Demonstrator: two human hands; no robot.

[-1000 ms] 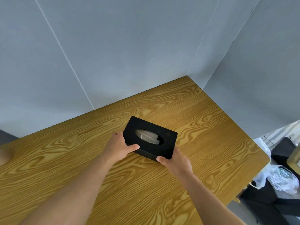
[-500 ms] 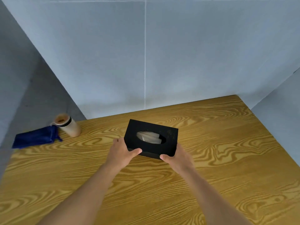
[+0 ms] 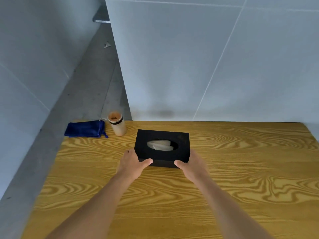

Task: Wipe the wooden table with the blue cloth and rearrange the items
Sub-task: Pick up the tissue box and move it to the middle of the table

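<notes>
As hands [image 3: 133,163] clasp it: matte black box [image 3: 162,147].

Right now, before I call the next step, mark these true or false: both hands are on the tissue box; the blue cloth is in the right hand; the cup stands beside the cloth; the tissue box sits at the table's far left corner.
1. Both hands hold the black tissue box: true; left hand and right hand grip its ends.
2. The blue cloth is in the right hand: false; it lies on the wooden table.
3. The cup stands beside the cloth: true.
4. The box sits at the far left corner: false; cloth and cup are there.
</notes>
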